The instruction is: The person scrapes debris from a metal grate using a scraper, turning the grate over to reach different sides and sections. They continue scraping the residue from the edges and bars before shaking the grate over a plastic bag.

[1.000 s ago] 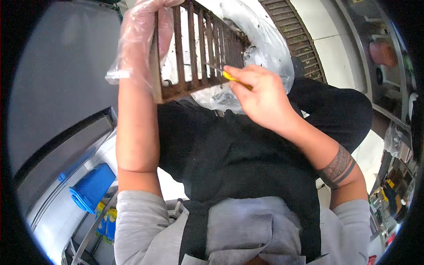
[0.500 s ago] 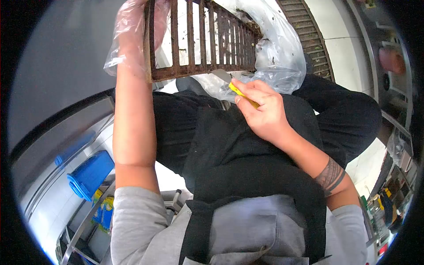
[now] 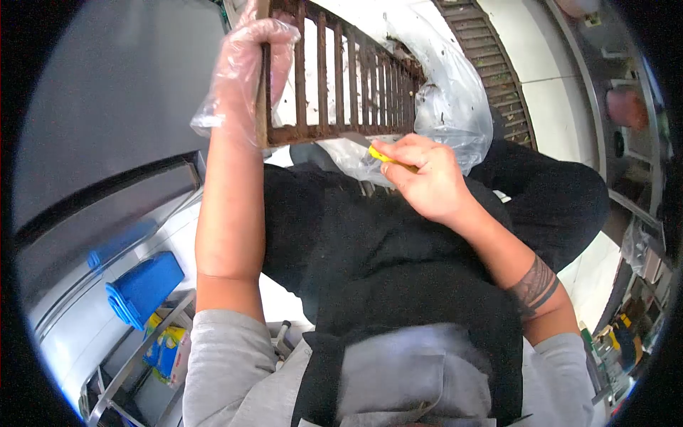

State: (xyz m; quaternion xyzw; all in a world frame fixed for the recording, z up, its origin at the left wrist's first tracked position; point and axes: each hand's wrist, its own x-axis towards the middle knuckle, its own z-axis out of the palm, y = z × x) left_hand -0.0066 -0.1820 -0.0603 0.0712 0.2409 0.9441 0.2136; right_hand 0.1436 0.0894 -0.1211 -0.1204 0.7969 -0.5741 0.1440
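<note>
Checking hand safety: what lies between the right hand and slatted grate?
In the head view, a metal blade and the front of its yellow handle.

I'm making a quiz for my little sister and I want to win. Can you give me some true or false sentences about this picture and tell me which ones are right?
1. The left hand wears a clear plastic glove. True.
2. The right hand holds a tool with a yellow handle. True.
3. The right hand wears a glove too. False: it is bare.
4. The right hand is gripping the end of the dark slotted grate. False: the left hand grips it.
5. A blue bin shows on the left side of the picture. True.
6. The sleeves are bright red. False: they are grey.
</note>
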